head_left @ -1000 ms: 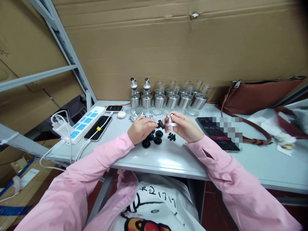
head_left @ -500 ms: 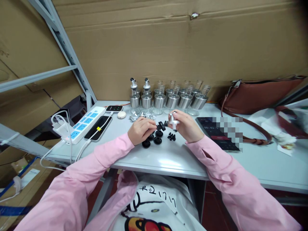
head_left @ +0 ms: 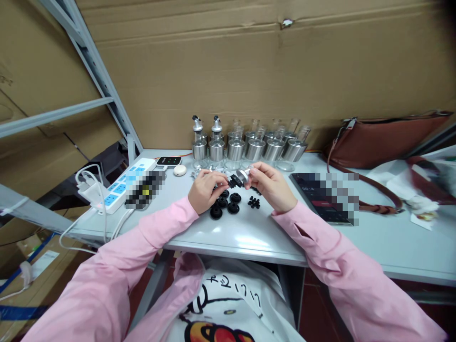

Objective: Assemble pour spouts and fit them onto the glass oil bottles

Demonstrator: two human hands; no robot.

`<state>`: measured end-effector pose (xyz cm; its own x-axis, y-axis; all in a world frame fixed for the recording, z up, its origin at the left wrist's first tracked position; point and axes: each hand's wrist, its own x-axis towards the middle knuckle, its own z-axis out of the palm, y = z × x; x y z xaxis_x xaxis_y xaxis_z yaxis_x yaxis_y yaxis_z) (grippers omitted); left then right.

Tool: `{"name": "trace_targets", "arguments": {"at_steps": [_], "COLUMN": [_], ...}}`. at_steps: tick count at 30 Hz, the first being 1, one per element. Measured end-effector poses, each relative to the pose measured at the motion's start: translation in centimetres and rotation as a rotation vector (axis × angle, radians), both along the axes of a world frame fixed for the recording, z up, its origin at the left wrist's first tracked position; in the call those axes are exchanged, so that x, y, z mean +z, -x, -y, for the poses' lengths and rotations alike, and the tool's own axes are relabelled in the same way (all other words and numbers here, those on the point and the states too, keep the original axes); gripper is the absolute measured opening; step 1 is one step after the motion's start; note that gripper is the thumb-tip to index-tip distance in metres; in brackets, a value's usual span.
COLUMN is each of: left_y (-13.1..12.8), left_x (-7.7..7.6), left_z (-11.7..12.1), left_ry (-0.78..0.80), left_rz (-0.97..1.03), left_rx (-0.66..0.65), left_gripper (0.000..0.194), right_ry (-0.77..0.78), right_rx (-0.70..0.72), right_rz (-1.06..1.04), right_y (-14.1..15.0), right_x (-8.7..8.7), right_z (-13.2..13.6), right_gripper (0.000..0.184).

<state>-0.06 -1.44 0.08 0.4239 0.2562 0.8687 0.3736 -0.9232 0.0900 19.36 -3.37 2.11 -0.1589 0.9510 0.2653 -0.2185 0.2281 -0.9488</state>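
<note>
Carefully, two bare hands bring small parts face to face above the tabletop (head_left: 228,240), roughly midway between its near edge and the bottles (head_left: 254,149) lined toward its back edge. The left hand (head_left: 207,192) pinches a black ribbed stopper (head_left: 233,181) between thumb and fingers; the right hand (head_left: 271,186) holds a silver spout cap (head_left: 242,176) by its narrow end. Gripping each part at its outer end appears to leave the facing sides unobstructed; whether they touch is too small to tell. The stopper's long axis slants, ribbed end toward the left hand, broad rim toward the cap and slightly toward the back edge. The cap lies tipped nearly on its side, flared base facing the stopper, narrow end running into the right hand's fingers. Spare black stoppers (head_left: 233,208) and a cluster of tiny black pieces (head_left: 254,202) rest nearer the tabletop's front edge, presumably grouped by kind for easy reach. Two bottles at the row's left end wear silver spouts (head_left: 216,124).
</note>
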Motion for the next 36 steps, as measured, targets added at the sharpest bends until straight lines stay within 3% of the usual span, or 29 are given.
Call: {"name": "trace_targets", "arguments": {"at_steps": [12, 17, 30, 36], "left_y": [0.0, -0.1, 0.0, 0.0], "left_x": [0.0, 0.0, -0.8, -1.2], "left_z": [0.0, 0.0, -0.5, -0.7], "left_ry": [0.02, 0.047, 0.056, 0.005], "left_rz": [-0.019, -0.036, -0.279, -0.249], "left_rx": [0.035, -0.024, -0.098, -0.104], "left_gripper": [0.009, 0.006, 0.054, 0.052], "right_ry": [-0.056, -0.055, -0.079, -0.079], "right_rx": [0.018, 0.014, 0.074, 0.1], "right_rz": [0.072, 0.081, 0.156, 0.202], "right_y": [-0.2, -0.2, -0.3, -0.2], "right_x": [-0.3, -0.3, 0.4, 0.5], "right_z": [-0.2, -0.2, 0.2, 0.5], "right_gripper": [0.033, 0.033, 0.03, 0.029]}}
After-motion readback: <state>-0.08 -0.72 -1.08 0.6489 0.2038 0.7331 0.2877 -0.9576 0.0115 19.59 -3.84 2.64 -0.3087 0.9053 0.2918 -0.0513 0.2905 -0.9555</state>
